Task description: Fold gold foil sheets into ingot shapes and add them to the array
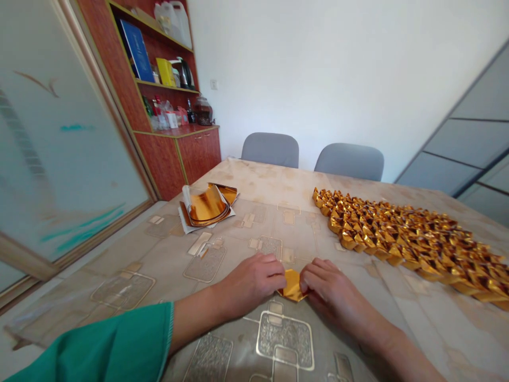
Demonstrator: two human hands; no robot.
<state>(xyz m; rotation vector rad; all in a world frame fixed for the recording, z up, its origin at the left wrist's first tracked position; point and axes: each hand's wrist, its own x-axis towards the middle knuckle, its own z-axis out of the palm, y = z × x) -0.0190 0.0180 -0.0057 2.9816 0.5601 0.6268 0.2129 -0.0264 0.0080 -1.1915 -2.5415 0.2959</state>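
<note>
Head view: folded gold foil piece (292, 286) on bench (254, 180) near wearer's edge, long axis running roughly toward wearer, tapered corner pointing that way. Left hand (248, 284) and right hand (334, 289) both curled, mostly closed, gripping piece between them from either side. Rows of folded gold pieces (409, 241) well off right; foil sheet stack (207, 207) farther off left

A small office or dining room with wooden shelves (165, 85) and grey chairs (270, 150).
</note>
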